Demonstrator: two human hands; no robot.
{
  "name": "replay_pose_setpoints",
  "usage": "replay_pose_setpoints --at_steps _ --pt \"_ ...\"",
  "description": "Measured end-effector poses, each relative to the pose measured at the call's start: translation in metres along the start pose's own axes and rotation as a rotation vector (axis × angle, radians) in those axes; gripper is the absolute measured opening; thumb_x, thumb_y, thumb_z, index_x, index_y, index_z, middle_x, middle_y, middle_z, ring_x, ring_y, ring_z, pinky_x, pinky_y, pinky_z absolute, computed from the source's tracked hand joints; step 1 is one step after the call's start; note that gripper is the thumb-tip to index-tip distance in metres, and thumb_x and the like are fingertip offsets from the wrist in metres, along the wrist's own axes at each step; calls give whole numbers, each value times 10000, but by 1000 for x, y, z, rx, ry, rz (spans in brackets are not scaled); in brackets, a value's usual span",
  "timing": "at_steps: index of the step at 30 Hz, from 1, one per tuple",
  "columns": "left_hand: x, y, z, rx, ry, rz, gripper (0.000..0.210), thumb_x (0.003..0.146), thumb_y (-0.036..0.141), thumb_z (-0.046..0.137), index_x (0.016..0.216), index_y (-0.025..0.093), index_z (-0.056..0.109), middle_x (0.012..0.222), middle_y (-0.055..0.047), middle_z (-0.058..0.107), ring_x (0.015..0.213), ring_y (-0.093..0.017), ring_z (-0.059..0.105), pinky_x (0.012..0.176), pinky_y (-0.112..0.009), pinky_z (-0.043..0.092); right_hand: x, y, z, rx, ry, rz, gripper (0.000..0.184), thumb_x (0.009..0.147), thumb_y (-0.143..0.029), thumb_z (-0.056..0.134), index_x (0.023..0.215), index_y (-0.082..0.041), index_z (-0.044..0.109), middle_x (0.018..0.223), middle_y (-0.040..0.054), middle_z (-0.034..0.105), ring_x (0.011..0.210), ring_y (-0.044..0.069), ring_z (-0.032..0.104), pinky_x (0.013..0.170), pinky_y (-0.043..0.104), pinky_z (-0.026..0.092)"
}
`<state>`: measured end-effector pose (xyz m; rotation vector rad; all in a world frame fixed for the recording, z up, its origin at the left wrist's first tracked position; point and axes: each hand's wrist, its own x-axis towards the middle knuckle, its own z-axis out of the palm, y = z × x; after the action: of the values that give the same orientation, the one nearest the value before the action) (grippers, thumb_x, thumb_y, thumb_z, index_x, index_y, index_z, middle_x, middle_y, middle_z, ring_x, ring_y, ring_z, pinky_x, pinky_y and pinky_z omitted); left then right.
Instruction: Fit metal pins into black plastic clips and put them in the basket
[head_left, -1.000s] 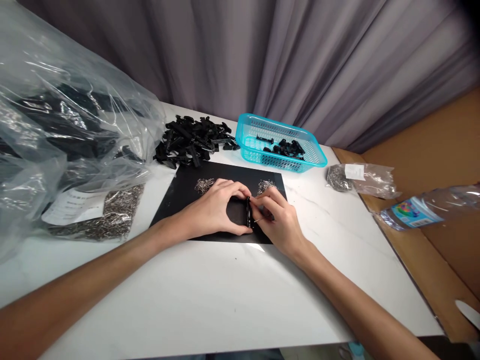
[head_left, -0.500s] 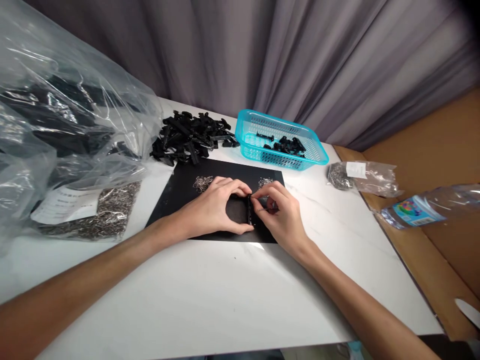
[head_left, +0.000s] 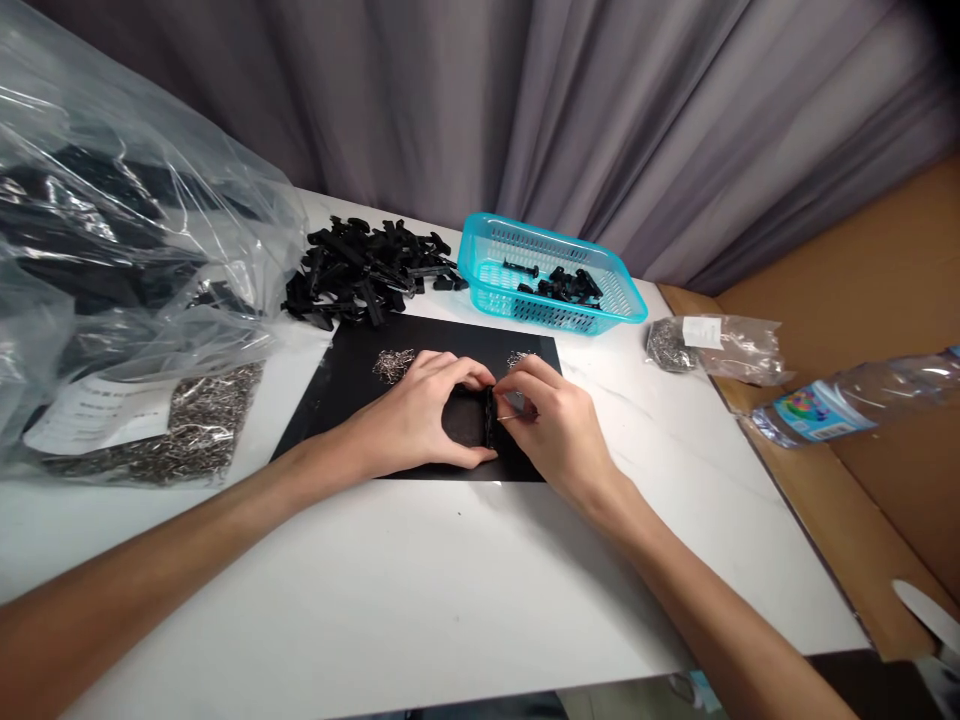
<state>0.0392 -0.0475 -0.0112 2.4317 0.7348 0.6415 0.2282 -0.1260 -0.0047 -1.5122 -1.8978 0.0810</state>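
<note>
Between its thumb and fingertips, my left hand [head_left: 420,415] grips the two ends of a slim black plastic part [head_left: 490,425], held upright above a black mat [head_left: 330,400]. My right hand [head_left: 562,425] is closed in a pinch against the part's right side, near its upper end. From those fingers a thin metal wire piece [head_left: 513,416] shows; its exact shape is too small to make out. A small heap of bent metal pieces [head_left: 393,366] lies on the mat behind my left hand. Another heap of small metal pieces [head_left: 521,358] is partly hidden behind my right hand.
Black plastic parts [head_left: 367,270] are piled at the back, beside a blue basket [head_left: 559,315] holding several more. Large clear bags [head_left: 150,200] and a bag of metal pieces [head_left: 202,430] stand left. At right are a smaller bag [head_left: 671,345], a plastic bottle [head_left: 817,412] and cardboard [head_left: 847,280].
The whole view has shifted slightly, so things appear a little further left. My left hand keeps its grip on the black part; my right fingertips have shifted slightly with the wire piece.
</note>
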Motion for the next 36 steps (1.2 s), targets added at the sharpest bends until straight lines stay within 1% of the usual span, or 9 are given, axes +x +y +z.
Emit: replay_pose_setpoints --at_steps 5,10,16,21,25,28,30,33,36 --pt "1 1 -1 6 -4 -15 599 648 410 888 1156 230 627 1145 -40 675 1147 -285 559 1012 -430 487 -6 0 9 -52 85 -4 187 984 -160 542 891 -192 701 910 43 638 644 115 558 572 244 477" --pt "1 2 -2 4 6 -26 593 637 429 891 1134 234 632 1129 -35 684 1127 -280 574 1002 -417 482 -13 3 20 106 203 -11 188 984 -153 559 868 -191 704 844 27 590 631 112 542 542 249 472" --pt "2 4 -5 -4 -1 -63 563 616 398 881 1098 231 643 1101 -29 696 1103 -280 600 994 -410 474 -15 5 22 166 184 -38 152 964 -162 580 958 -188 729 872 34 617 607 108 535 529 259 487" --pt "5 6 -5 -25 -22 -74 566 600 381 881 1095 238 647 1094 -16 691 1096 -277 618 997 -409 467 -15 4 22 93 180 -35 178 940 -147 578 863 -205 727 868 35 672 619 117 582 545 266 484" --pt "6 7 -4 -28 -26 -71 556 597 371 883 1081 234 644 1086 -10 687 1071 -269 637 983 -404 474 -14 3 22 20 176 -64 191 929 -136 586 818 -200 729 861 29 701 564 108 554 538 275 466" --pt "7 7 -5 -27 -25 -70 563 599 389 889 1081 235 643 1089 -10 689 1069 -269 645 976 -404 482 -13 3 18 -22 153 -76 184 935 -145 594 840 -199 742 863 25 707 543 110 534 538 288 455" --pt "7 7 -5 -27 -26 -70 592 600 426 897 1100 237 643 1109 -15 694 1086 -274 643 990 -413 482 -11 5 11 14 106 -74 171 964 -172 598 902 -202 754 920 33 714 594 122 573 561 292 466" --pt "5 5 -6 -21 -22 -71 632 597 465 907 1124 233 646 1125 -26 703 1119 -281 628 1025 -430 475 -6 9 -3 149 50 -82 229 1044 -245 531 1055 -213 757 1045 67 693 835 169 667 686 299 524" --pt "3 3 -7 -24 -10 -52 613 611 460 906 1121 234 654 1132 -33 709 1176 -286 585 1040 -423 480 -1 16 -14 194 117 -59 350 1100 -306 406 1155 -226 742 1109 95 659 1044 214 646 885 370 529"
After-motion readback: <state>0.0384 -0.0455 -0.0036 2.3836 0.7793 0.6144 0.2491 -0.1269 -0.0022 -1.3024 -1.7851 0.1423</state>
